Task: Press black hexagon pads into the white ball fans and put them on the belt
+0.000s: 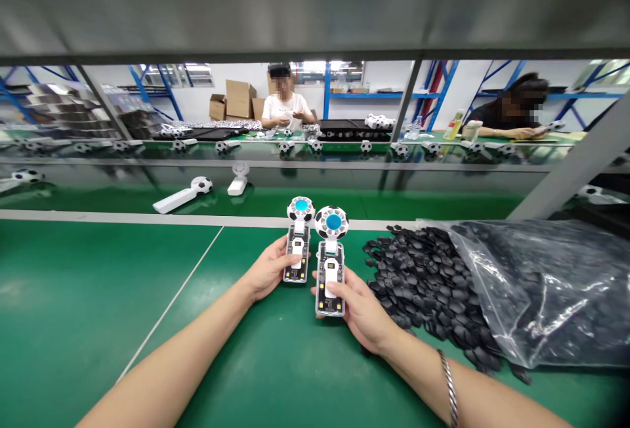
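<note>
Two handheld fans with soccer-ball heads are held upright, side by side, above the green work surface. My left hand (268, 269) is closed around the body of the left fan (298, 232), thumb lying on its white front strip. Closer to me, my right hand (369, 313) grips the right fan (331, 252) the same way, thumb on the strip. Each has a blue disc at the centre of its head and a clear-edged body showing a dark circuit board. Their heads nearly touch; the fingers behind the bodies are mostly hidden.
Right of my hands lies a pile of black plastic pieces (426, 277), partly under a clear plastic bag (551, 297). Beyond the table edge, a white fan (182, 197) and another fan (239, 180) lie on a green belt. Two people sit across the line. A metal shelf hangs overhead.
</note>
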`<state>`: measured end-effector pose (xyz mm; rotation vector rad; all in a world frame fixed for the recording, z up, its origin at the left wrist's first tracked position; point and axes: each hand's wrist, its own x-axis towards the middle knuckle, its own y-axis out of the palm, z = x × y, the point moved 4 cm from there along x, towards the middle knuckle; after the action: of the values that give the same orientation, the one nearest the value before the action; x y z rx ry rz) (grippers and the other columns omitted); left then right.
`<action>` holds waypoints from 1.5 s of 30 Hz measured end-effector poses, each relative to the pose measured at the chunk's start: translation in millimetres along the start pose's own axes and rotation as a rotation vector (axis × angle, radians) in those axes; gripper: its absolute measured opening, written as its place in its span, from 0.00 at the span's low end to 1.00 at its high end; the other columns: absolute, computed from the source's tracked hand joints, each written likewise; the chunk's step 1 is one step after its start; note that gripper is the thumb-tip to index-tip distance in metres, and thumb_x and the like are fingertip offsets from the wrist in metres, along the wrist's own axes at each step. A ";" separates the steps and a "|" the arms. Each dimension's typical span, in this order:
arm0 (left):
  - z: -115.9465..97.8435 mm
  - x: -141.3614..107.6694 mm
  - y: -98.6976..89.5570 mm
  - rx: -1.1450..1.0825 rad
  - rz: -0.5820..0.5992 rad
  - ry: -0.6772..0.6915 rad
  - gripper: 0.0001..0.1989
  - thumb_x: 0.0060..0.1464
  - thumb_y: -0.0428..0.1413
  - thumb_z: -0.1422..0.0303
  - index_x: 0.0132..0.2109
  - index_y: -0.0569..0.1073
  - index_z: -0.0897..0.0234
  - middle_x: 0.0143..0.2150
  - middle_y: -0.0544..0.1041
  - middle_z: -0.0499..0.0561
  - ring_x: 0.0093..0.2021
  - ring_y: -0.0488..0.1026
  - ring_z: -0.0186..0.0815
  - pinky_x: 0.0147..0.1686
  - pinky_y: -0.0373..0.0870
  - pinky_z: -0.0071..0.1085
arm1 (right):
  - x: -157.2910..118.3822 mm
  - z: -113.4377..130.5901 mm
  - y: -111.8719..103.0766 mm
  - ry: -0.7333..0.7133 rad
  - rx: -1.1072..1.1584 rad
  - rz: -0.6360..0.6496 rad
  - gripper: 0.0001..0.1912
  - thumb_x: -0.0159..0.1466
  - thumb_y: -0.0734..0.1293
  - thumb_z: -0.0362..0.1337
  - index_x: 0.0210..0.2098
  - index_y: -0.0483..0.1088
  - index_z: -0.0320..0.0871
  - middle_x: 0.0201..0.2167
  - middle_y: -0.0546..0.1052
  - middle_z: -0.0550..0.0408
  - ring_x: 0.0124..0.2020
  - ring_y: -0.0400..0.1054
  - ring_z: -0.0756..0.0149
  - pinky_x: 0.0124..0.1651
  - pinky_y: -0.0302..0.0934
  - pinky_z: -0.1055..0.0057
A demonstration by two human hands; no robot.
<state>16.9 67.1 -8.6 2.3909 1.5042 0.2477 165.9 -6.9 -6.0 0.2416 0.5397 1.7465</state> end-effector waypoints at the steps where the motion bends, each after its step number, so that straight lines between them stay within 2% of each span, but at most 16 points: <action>1: 0.1 -0.1 -0.2 -0.003 -0.001 -0.004 0.21 0.46 0.59 0.71 0.50 0.66 0.62 0.42 0.74 0.54 0.45 0.70 0.41 0.42 0.66 0.37 | 0.0 0.1 -0.1 -0.002 0.000 0.001 0.17 0.55 0.66 0.38 0.44 0.64 0.44 0.34 0.71 0.55 0.34 0.66 0.63 0.29 0.65 0.68; 5: 0.6 -0.7 0.4 -0.019 -0.005 -0.018 0.22 0.46 0.60 0.72 0.50 0.66 0.62 0.43 0.74 0.55 0.46 0.70 0.41 0.42 0.66 0.36 | 0.7 -0.7 -1.2 0.000 0.009 0.003 0.16 0.55 0.66 0.38 0.43 0.65 0.44 0.31 0.71 0.55 0.33 0.67 0.64 0.28 0.65 0.68; 11: 3.7 3.5 -2.5 -0.079 -0.070 -0.012 0.20 0.46 0.60 0.69 0.47 0.68 0.64 0.41 0.75 0.54 0.42 0.72 0.38 0.43 0.66 0.35 | -1.5 0.1 1.3 0.025 0.037 0.035 0.17 0.56 0.67 0.40 0.45 0.65 0.45 0.36 0.72 0.53 0.37 0.67 0.63 0.31 0.66 0.67; 15: 1.1 23.6 -14.9 -0.047 -0.118 -0.011 0.15 0.46 0.60 0.63 0.39 0.72 0.69 0.34 0.76 0.56 0.35 0.73 0.37 0.38 0.67 0.34 | 12.2 18.3 -5.3 0.075 0.015 0.027 0.15 0.57 0.67 0.44 0.41 0.67 0.43 0.29 0.71 0.56 0.28 0.67 0.68 0.30 0.67 0.67; 20: -22.6 77.9 -34.2 0.078 -0.172 0.091 0.15 0.47 0.59 0.63 0.40 0.72 0.68 0.33 0.75 0.52 0.31 0.71 0.33 0.33 0.67 0.29 | 71.2 64.6 -41.3 0.032 -0.222 -0.133 0.13 0.55 0.67 0.45 0.30 0.67 0.39 0.24 0.71 0.55 0.25 0.67 0.68 0.29 0.67 0.65; 24: -38.5 130.7 -47.2 0.276 -0.270 0.137 0.15 0.53 0.54 0.63 0.46 0.69 0.68 0.39 0.73 0.53 0.35 0.71 0.33 0.36 0.69 0.32 | 130.4 95.7 -77.6 -0.045 -0.465 -0.287 0.12 0.61 0.60 0.43 0.32 0.66 0.39 0.29 0.73 0.50 0.27 0.68 0.69 0.31 0.65 0.71; 29: -45.9 177.4 -75.6 0.617 -0.521 0.144 0.15 0.56 0.50 0.65 0.49 0.66 0.66 0.48 0.68 0.55 0.44 0.69 0.38 0.42 0.68 0.41 | 182.5 114.1 -113.0 -0.061 -0.813 -0.383 0.14 0.62 0.56 0.43 0.36 0.66 0.40 0.34 0.74 0.47 0.34 0.70 0.63 0.34 0.63 0.69; 31: -50.5 186.8 -93.1 0.758 -0.659 0.147 0.16 0.56 0.51 0.64 0.51 0.65 0.65 0.52 0.66 0.55 0.49 0.66 0.41 0.47 0.64 0.46 | 194.2 119.0 -127.5 -0.056 -1.012 -0.435 0.11 0.60 0.58 0.41 0.34 0.67 0.40 0.33 0.74 0.45 0.39 0.69 0.57 0.38 0.62 0.64; 33: -56.8 191.2 -112.7 0.889 -0.809 0.146 0.21 0.54 0.52 0.63 0.54 0.62 0.65 0.58 0.59 0.59 0.58 0.55 0.48 0.53 0.55 0.51 | 201.7 122.7 -141.2 -0.044 -1.198 -0.468 0.09 0.58 0.60 0.38 0.31 0.68 0.39 0.34 0.73 0.42 0.42 0.67 0.51 0.42 0.58 0.59; 35: -62.7 193.0 -132.1 1.003 -0.931 0.123 0.30 0.51 0.55 0.63 0.58 0.56 0.66 0.63 0.49 0.64 0.63 0.40 0.54 0.55 0.46 0.53 | 205.0 125.2 -152.9 -0.019 -1.341 -0.470 0.10 0.59 0.59 0.37 0.30 0.69 0.37 0.34 0.72 0.37 0.43 0.66 0.46 0.44 0.56 0.55; 36: -64.8 193.9 -141.0 1.050 -0.968 0.095 0.33 0.48 0.57 0.63 0.59 0.54 0.67 0.63 0.47 0.66 0.63 0.36 0.56 0.55 0.43 0.54 | 204.9 126.6 -157.4 -0.006 -1.397 -0.467 0.11 0.59 0.59 0.37 0.31 0.69 0.36 0.35 0.72 0.35 0.43 0.66 0.45 0.44 0.55 0.53; 37: -66.2 195.0 -149.0 1.091 -0.984 0.057 0.35 0.46 0.59 0.63 0.59 0.55 0.68 0.63 0.48 0.67 0.63 0.37 0.58 0.55 0.43 0.55 | 203.5 128.6 -160.5 0.001 -1.444 -0.466 0.12 0.60 0.58 0.37 0.33 0.69 0.35 0.37 0.71 0.34 0.44 0.65 0.44 0.44 0.55 0.52; 39: -67.5 197.1 -161.0 1.149 -0.968 -0.029 0.30 0.47 0.58 0.63 0.56 0.59 0.68 0.59 0.57 0.64 0.60 0.48 0.55 0.54 0.47 0.55 | 196.0 134.3 -160.7 -0.011 -1.519 -0.459 0.14 0.59 0.59 0.37 0.38 0.69 0.33 0.43 0.68 0.31 0.47 0.62 0.42 0.47 0.53 0.51; 41: -68.6 195.6 -166.0 1.179 -0.921 -0.087 0.21 0.53 0.54 0.63 0.52 0.64 0.67 0.54 0.64 0.58 0.54 0.60 0.47 0.51 0.56 0.51 | 181.3 140.9 -152.0 -0.053 -1.571 -0.424 0.17 0.58 0.61 0.35 0.44 0.67 0.33 0.48 0.65 0.33 0.52 0.59 0.45 0.51 0.51 0.55; 43: -70.2 186.9 -164.3 1.189 -0.867 -0.098 0.17 0.56 0.51 0.63 0.50 0.65 0.66 0.51 0.67 0.55 0.49 0.66 0.41 0.48 0.62 0.46 | 158.6 145.1 -136.0 -0.107 -1.600 -0.352 0.19 0.57 0.62 0.35 0.47 0.66 0.35 0.50 0.64 0.38 0.53 0.58 0.52 0.54 0.51 0.62; 45: -71.0 169.5 -157.5 1.185 -0.809 -0.082 0.19 0.55 0.51 0.62 0.51 0.65 0.65 0.50 0.68 0.56 0.48 0.67 0.42 0.46 0.63 0.43 | 128.9 144.1 -115.8 -0.181 -1.592 -0.239 0.20 0.58 0.62 0.38 0.49 0.65 0.39 0.51 0.65 0.44 0.52 0.59 0.57 0.54 0.52 0.67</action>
<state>-64.4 294.9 1.1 2.0159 2.8919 -1.1932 297.2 168.1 47.9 -0.7497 -0.9640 1.4279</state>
